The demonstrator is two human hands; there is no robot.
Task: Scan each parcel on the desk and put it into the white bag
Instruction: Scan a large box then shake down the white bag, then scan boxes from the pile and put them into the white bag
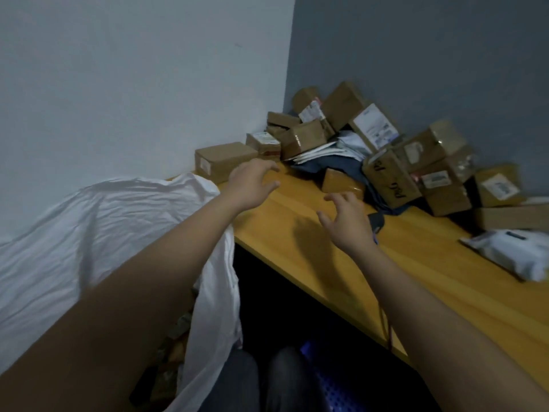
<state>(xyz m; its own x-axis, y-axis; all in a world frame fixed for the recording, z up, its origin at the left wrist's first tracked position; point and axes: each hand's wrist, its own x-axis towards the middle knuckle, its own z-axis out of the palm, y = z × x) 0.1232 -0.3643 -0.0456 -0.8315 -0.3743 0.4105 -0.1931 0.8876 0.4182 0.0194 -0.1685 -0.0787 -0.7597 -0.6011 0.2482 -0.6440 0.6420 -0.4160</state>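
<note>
I reach both arms over the wooden desk (341, 263), my left hand (252, 181) and right hand (346, 221) spread with fingers loosely bent, neither holding anything. A heap of brown parcels (386, 144) fills the far corner against the grey wall; one small parcel (341, 182) lies just beyond my right fingertips. The white bag (104, 221) slumps at the desk's left end, beneath my left forearm.

Head camera looks forward and down, close over the desk (341, 263).
</note>
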